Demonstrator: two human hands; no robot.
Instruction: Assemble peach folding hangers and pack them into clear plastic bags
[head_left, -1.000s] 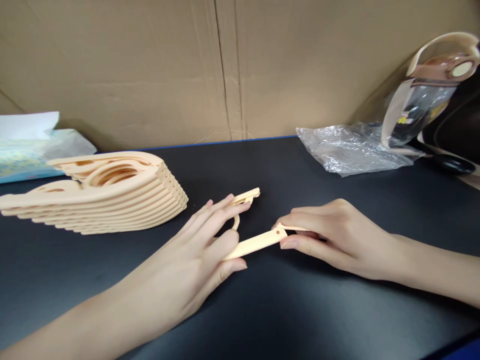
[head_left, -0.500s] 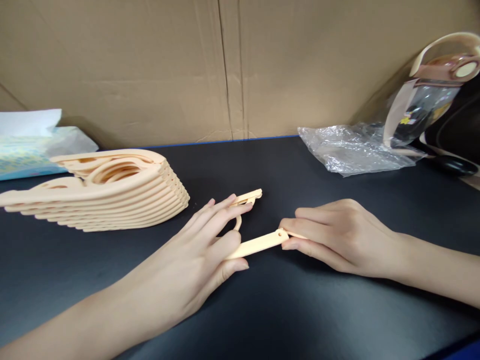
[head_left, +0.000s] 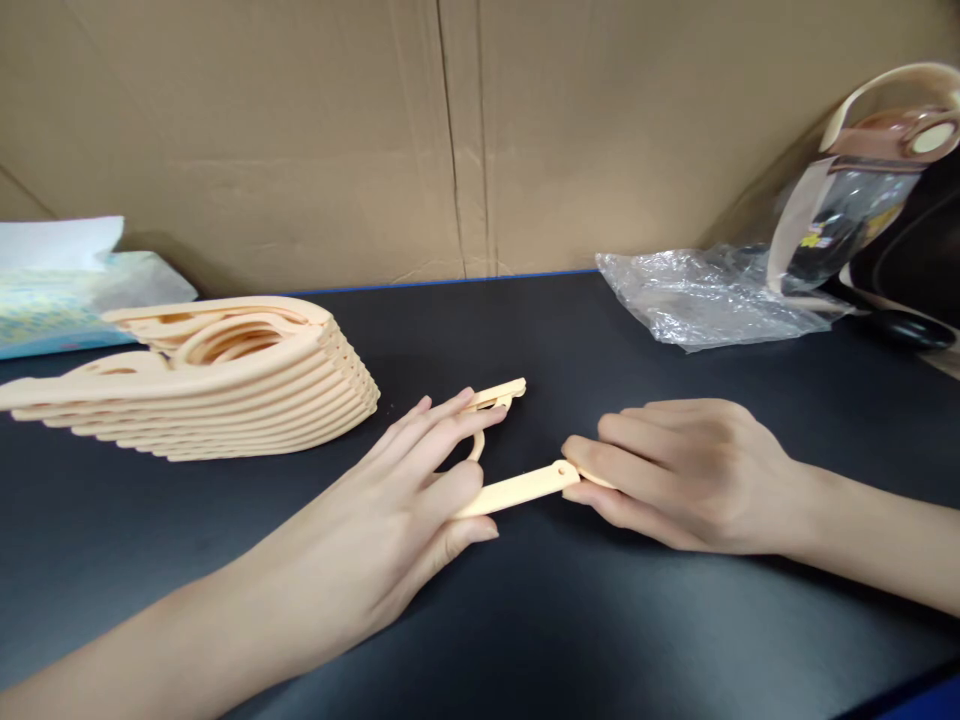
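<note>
My left hand (head_left: 420, 500) is closed on a cream plastic hanger (head_left: 517, 490), its thumb below one arm and its other fingers lying across the far part. That arm points right and has a small round hole near its tip. My right hand (head_left: 682, 475) pinches a thin cream piece (head_left: 598, 478) at the tip of the same arm; most of this piece is hidden by the fingers. Left of my hands, a stack of matching cream hangers (head_left: 247, 410) lies on the black table (head_left: 570, 620).
A pack of tissues (head_left: 67, 290) is at the far left. Crumpled clear plastic (head_left: 697, 300) lies at the back right, beside a drinking bottle (head_left: 862, 210) with a handle. Behind the table stands a cardboard wall (head_left: 337, 140).
The right hand has turned slightly, its knuckles shifting right, and the thin piece in its fingers has tilted downward. The left hand and the hanger have barely moved.
</note>
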